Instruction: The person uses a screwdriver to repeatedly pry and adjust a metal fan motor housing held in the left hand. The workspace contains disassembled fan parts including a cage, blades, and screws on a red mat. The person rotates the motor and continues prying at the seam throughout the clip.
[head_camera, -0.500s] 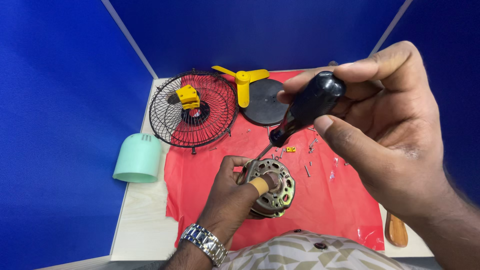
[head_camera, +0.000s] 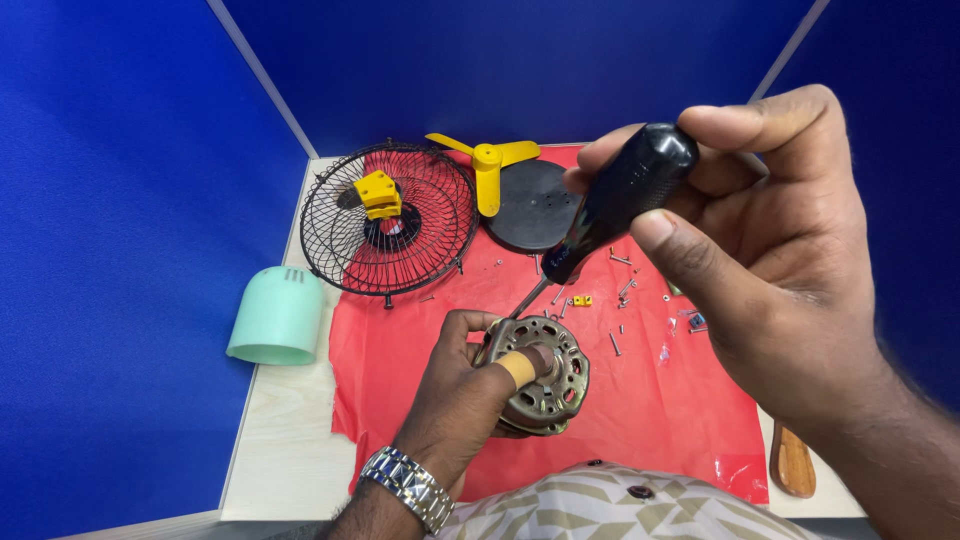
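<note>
On the red cloth (head_camera: 660, 400) near me, my left hand (head_camera: 462, 395) grips the fan motor (head_camera: 545, 375). With my right hand (head_camera: 760, 250) I hold a black-handled screwdriver (head_camera: 615, 205), its tip at the motor's far edge.

A partitioned repair bench: blue screen walls (head_camera: 120, 200) enclose a red-clothed table (head_camera: 285, 450).

Silver link wristwatch (head_camera: 405, 487), tan bandaged fingertip (head_camera: 517, 368)

Bare red cloth (head_camera: 650, 420) right of motor (head_camera: 545, 375); wire fan guard (head_camera: 390, 215) crowding the left.
</note>
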